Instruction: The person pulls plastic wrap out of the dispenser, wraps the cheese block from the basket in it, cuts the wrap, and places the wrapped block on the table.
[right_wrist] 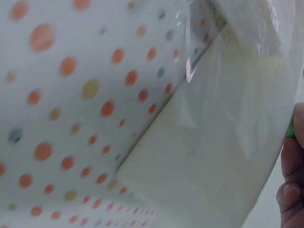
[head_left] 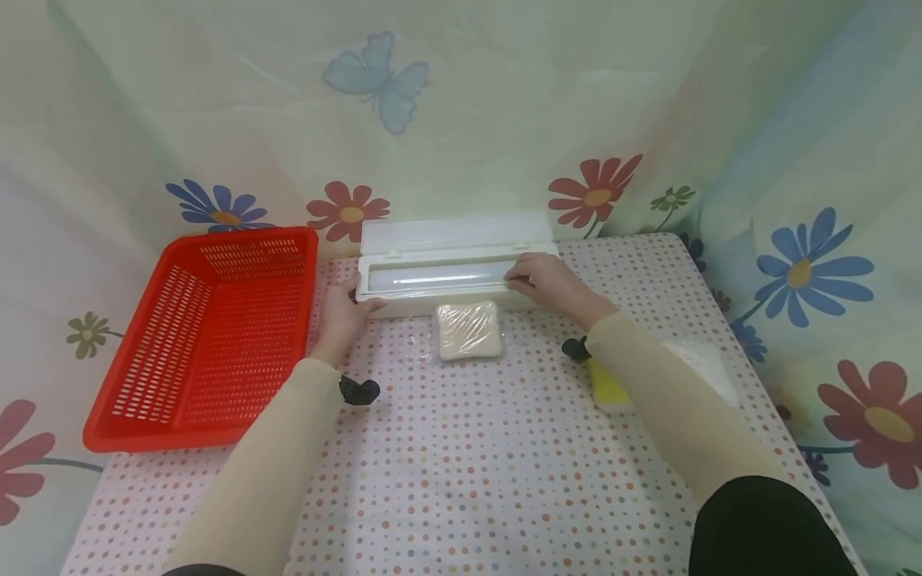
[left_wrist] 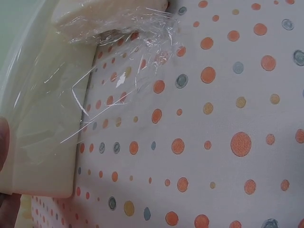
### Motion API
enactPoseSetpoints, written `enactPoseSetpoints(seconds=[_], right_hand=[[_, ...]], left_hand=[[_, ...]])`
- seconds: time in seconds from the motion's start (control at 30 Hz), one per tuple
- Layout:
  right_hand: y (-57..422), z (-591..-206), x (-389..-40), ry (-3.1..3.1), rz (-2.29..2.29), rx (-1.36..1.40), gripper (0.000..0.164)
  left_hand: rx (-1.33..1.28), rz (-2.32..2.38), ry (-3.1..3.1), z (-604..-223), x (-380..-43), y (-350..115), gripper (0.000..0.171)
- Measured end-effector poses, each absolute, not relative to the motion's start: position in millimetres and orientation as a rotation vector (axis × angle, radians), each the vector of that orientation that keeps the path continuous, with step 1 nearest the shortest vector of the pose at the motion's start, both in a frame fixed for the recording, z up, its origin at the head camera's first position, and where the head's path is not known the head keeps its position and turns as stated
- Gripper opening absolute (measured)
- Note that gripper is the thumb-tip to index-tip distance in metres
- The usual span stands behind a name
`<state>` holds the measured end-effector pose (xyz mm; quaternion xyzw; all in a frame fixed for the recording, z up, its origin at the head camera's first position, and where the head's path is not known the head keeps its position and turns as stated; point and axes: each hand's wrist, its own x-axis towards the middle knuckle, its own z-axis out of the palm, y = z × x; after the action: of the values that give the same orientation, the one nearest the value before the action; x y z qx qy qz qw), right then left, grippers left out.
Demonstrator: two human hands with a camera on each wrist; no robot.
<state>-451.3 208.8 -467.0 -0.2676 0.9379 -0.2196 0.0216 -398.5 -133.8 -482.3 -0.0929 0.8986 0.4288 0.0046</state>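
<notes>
A long white cling film dispenser [head_left: 418,306] with its lid raised lies at the back of the table, a clear film roll [head_left: 439,277] inside. My left hand [head_left: 340,316] grips its left end, the thumb along the front. At the right end, my right hand [head_left: 551,284] pinches a small green slider [right_wrist: 290,130] at the dispenser's edge, fingers bent. Clear film [left_wrist: 47,90] hangs down the front face in the left wrist view. Against the front lies a square, bread-like cream block [head_left: 468,330] in wrinkled film, loose film spreading at its sides.
A red plastic basket [head_left: 308,264] stands at the left. Partly behind my right forearm are a yellow item [head_left: 607,388] and a clear plastic piece [head_left: 709,368]. A dotted cloth [head_left: 446,464] covers the table, and a flowered curtain [head_left: 475,104] hangs behind it.
</notes>
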Motion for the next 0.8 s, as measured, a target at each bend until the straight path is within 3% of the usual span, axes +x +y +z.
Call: enactPoseSetpoints(seconds=[0.8], right_hand=[[260, -461, -444, 2.945, -0.625, -0.721, 0.020]], left_hand=[[-0.319, 1.357, 2.774, -483, -400, -135, 0.076]])
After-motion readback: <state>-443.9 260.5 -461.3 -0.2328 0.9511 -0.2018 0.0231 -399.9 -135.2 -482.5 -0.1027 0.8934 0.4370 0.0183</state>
